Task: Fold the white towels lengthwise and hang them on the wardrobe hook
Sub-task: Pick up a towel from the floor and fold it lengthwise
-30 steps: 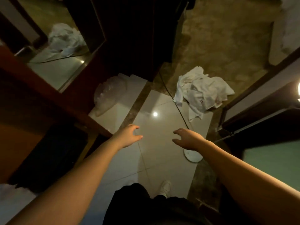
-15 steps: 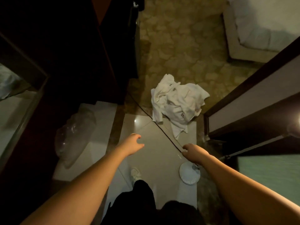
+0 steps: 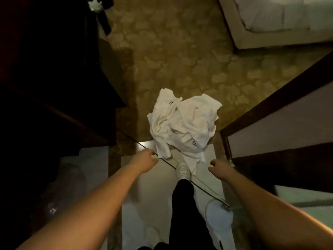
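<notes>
A crumpled heap of white towels [image 3: 183,123] lies on the floor where the patterned carpet meets the pale tiles. My left hand [image 3: 145,160] hovers just below the heap's lower left corner, fingers loosely curled, holding nothing. Below the heap's right side my right hand [image 3: 219,168] hangs in the air, fingers also loosely curled and empty. Neither hand touches the towels. The dark wardrobe [image 3: 54,78] fills the left side; no hook is visible on it.
A thin black cable [image 3: 167,164] runs diagonally across the tiles to a round white device [image 3: 219,215]. My white shoe [image 3: 182,171] stands close to the heap. A dark door frame [image 3: 279,112] bounds the right, a bed [image 3: 279,20] lies far right.
I have stepped forward: the towel heap has come nearer and lies just ahead of both hands. My foot has advanced up to it. Both hands stay empty.
</notes>
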Tool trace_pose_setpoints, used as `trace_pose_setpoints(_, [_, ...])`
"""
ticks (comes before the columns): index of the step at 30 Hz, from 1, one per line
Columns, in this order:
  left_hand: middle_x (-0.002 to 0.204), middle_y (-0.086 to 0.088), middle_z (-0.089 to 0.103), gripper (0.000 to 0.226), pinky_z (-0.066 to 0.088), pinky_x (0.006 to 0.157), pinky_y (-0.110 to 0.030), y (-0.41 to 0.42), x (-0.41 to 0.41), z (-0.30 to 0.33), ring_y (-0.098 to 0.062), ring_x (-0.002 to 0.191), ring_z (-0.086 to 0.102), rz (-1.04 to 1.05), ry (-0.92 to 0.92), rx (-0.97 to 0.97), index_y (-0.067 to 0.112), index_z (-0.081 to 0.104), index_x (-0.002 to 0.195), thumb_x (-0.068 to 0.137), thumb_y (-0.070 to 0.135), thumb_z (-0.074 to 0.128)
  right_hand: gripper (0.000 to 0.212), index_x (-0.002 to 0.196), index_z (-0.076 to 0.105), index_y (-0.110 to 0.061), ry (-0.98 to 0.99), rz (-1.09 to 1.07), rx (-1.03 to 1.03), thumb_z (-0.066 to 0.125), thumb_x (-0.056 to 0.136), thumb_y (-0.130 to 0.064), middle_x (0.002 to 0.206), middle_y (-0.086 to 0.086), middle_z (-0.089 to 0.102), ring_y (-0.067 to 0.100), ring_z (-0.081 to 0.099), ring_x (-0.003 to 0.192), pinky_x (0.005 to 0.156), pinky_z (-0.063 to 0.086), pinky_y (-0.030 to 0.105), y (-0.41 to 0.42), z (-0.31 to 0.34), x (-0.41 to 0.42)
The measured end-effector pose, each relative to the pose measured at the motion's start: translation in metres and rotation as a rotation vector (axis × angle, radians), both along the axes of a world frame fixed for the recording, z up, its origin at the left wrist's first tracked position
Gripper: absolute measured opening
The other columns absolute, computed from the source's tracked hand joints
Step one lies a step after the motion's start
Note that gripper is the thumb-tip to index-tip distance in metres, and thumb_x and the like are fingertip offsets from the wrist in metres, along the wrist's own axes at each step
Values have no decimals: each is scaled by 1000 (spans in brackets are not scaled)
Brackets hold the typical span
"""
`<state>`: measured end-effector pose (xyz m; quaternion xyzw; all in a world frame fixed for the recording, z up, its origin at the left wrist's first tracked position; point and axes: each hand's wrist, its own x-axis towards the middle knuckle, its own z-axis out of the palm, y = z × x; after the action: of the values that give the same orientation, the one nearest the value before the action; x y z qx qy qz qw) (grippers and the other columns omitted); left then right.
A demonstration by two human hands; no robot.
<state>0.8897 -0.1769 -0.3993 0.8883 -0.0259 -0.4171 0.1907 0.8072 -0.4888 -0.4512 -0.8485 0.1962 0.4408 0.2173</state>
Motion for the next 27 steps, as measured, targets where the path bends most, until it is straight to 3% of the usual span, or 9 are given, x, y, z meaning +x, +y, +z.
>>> trace_pose_setpoints(2, [133, -9, 62, 40, 43, 84, -26, -25, 40, -28, -26, 117, 60, -9, 26, -32, 14, 61, 131, 95, 32, 60, 52, 148, 43, -8, 13, -56, 4, 49, 103, -31, 153, 15, 42, 30, 47, 134, 102, 40, 30, -20, -35, 33])
trace_pose_setpoints(6, [129, -10, 63, 37, 46, 87, -30, -73, 108, -99, -26, 114, 60, -9, 110, -32, 11, 62, 128, 97, 31, 57, 50, 145, 46, -6, 62, -152, 10, 52, 101, -29, 148, 15, 48, 30, 50, 130, 93, 41, 28, -55, -109, 89])
trace_pose_setpoints(10, [134, -10, 59, 39, 41, 82, -25, -110, 153, -180, -25, 118, 57, -55, 174, -13, 11, 58, 132, 99, 32, 55, 51, 143, 48, -4, 80, -258, 49, 58, 98, -27, 146, 15, 50, 31, 51, 130, 98, 42, 31, -76, -184, 132])
trace_pose_setpoints(15, [126, -12, 63, 36, 38, 78, -26, -162, 189, -279, -26, 112, 59, -25, 227, -26, 10, 61, 125, 98, 33, 57, 59, 144, 47, -4, 102, -386, 104, 67, 94, -30, 149, 18, 47, 34, 49, 133, 104, 41, 36, -87, -275, 170])
trace_pose_setpoints(19, [108, -9, 64, 29, 47, 76, -32, -206, 200, -346, -27, 98, 62, 154, 279, -110, 13, 61, 115, 95, 34, 61, 75, 150, 37, -3, 24, -477, 112, 74, 90, -28, 155, 20, 36, 35, 40, 139, 111, 36, 39, -94, -334, 185])
trace_pose_setpoints(22, [114, -13, 64, 34, 52, 94, -41, -233, 200, -387, -32, 107, 63, 396, 357, -202, 13, 57, 120, 94, 33, 65, 84, 155, 27, -7, -31, -629, 188, 75, 89, -25, 159, 17, 27, 34, 34, 143, 112, 34, 37, -98, -367, 203])
trace_pose_setpoints(25, [115, -17, 62, 42, 53, 98, -44, -250, 200, -415, -30, 104, 63, 667, 459, -312, 4, 54, 119, 91, 30, 71, 67, 147, 39, -5, -44, -746, 257, 73, 91, -20, 147, 17, 46, 31, 48, 128, 104, 40, 35, -96, -390, 215])
trace_pose_setpoints(27, [102, -16, 60, 39, 53, 82, -36, -254, 198, -424, -25, 87, 59, 765, 506, -349, 0, 58, 117, 91, 26, 72, 46, 132, 54, -3, -58, -704, 209, 70, 93, -22, 129, 17, 59, 29, 54, 114, 92, 40, 30, -93, -397, 216])
